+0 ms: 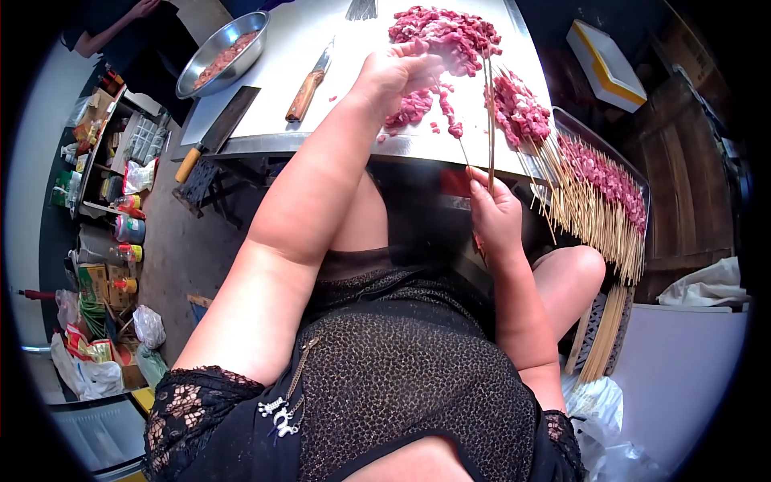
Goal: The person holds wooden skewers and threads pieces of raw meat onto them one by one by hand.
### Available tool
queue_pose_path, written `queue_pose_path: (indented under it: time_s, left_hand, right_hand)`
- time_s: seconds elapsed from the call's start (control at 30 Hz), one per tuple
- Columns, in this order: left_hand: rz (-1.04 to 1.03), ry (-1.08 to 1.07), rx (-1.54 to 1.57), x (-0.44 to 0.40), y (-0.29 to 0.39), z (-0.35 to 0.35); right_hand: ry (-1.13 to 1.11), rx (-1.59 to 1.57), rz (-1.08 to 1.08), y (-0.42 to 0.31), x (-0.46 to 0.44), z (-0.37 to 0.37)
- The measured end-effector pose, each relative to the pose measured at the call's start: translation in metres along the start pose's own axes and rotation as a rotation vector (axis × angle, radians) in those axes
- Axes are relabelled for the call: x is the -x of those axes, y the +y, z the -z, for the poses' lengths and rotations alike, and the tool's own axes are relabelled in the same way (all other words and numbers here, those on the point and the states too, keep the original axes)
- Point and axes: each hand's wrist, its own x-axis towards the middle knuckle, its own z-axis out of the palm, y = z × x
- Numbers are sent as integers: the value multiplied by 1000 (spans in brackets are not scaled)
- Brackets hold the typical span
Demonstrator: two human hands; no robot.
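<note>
Clearly, skewers (491, 120) (in the right hand (495, 213)) cross the table edge (269, 145).

The left hand (389, 76) is partly blurred; the top edge crops the table (271, 98).

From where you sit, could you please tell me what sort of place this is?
Probably a food-preparation room, judging by the rows of meat skewers, the metal bowl of cut meat, and the cleaver on the white table.
</note>
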Motion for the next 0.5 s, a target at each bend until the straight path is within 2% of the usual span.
queue_pose_path:
  time_s: [0.07,0.33,0.5]
  left_hand:
    - [-19,-3,26,8,5,-12]
    - [-72,-5,209,2,-4,-7]
    - [-87,-9,214,8,0,-15]
  right_hand:
    - [-17,8,65,5,-3,2]
    - [-2,42,83,-3,-1,3]
    - [10,64,112,-2,-2,2]
